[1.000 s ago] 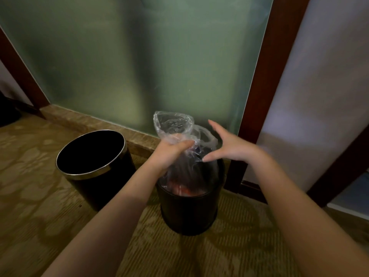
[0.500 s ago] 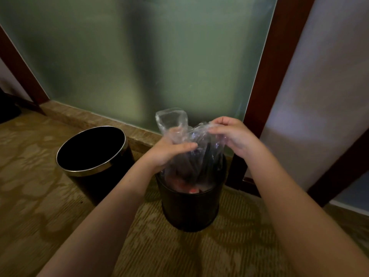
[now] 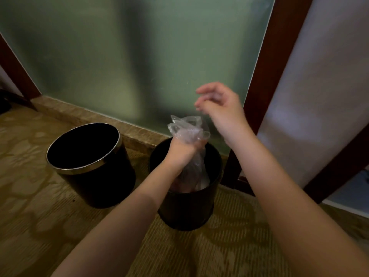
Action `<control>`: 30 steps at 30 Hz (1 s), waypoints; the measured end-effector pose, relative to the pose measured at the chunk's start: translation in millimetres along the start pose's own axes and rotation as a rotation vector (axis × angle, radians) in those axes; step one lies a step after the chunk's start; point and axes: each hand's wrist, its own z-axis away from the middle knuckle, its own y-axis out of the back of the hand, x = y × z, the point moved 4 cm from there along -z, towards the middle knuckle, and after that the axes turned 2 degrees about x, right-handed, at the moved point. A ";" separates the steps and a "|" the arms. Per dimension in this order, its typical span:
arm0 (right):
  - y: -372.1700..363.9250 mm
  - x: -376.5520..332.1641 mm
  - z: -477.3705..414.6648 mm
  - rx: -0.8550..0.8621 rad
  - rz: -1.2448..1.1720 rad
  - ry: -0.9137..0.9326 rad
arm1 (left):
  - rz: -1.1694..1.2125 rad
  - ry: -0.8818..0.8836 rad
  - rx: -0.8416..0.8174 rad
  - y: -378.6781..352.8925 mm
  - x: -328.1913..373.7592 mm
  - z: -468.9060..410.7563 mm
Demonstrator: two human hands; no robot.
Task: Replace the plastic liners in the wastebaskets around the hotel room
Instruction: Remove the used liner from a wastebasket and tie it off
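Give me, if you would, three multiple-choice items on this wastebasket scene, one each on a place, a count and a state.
1. Where is the clear liner?
A. flat on the carpet
B. in the rimless dark wastebasket
C. on the stone ledge

2. How many wastebaskets are in view?
A. three
B. one
C. two

3. What is the right hand doing?
A. hanging above the liner, holding nothing
B. pinching the liner's top
C. gripping a basket's rim

Answers:
1. B: the left hand grips the liner's gathered neck, and the liner's body sits inside that basket.
2. C: the metal-rimmed wastebasket stands beside the rimless one.
3. A: the right hand's fingers are loosely curled in the air, clear of the plastic.
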 end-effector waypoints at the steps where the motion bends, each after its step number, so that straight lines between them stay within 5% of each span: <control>1: 12.8 12.0 -3.8 0.067 0.033 -0.044 | 0.026 0.008 0.011 0.9 0.9 0.5; 3: 32.6 44.2 -4.8 -0.017 0.183 -0.209 | 0.070 -0.006 0.046 2.6 2.6 0.1; 5: 39.9 74.6 6.3 -0.326 0.324 -0.380 | 0.082 -0.017 0.083 4.2 5.1 -0.6; 9: 22.9 102.5 31.8 -0.683 0.321 -0.442 | 0.046 -0.019 0.118 6.6 8.9 -2.6; 13: 3.3 116.2 36.8 -0.488 0.478 -0.263 | 0.026 -0.049 0.162 10.6 24.2 -6.2; 17: 4.3 118.6 39.1 -0.492 0.597 -0.292 | 0.020 -0.092 0.223 17.3 34.4 -10.1; 23: 0.5 89.4 35.6 -0.379 0.139 -0.295 | 0.020 -0.100 0.348 24.2 32.2 -9.5; 30: -8.5 87.2 32.7 -0.168 0.075 -0.218 | -0.046 -0.054 0.505 40.2 22.8 -9.9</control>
